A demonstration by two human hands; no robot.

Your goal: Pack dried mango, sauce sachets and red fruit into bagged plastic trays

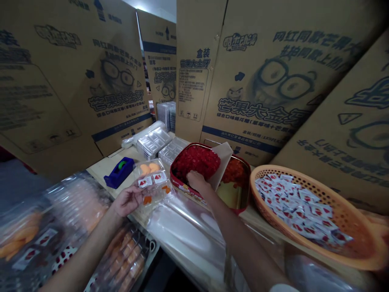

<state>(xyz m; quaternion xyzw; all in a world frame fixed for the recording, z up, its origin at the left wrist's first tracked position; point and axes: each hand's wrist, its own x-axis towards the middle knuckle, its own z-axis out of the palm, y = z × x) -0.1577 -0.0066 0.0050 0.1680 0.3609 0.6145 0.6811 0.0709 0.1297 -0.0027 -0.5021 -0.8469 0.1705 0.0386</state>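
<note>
My left hand (127,200) pinches the near left edge of a clear plastic tray (156,188) with compartments. Inside the tray are orange rounded pieces (150,168), two small white sachets (152,179) with red prints, and a few small orange bits (147,200). My right hand (197,179) reaches into a red-rimmed tin (174,178), its curled fingertips at a heap of small red pieces (199,160). What those fingers grip is hidden. A cardboard divider (223,164) stands slanted in the tin, with orange-red pieces (235,172) on its other side.
An orange perforated basket (258,194) full of white sachets (298,207) stands at right. A blue tape dispenser (119,173) lies left of the tray. Behind are stacked clear trays (153,140) and big printed cartons (258,81). Filled packs (127,251) sit at lower left.
</note>
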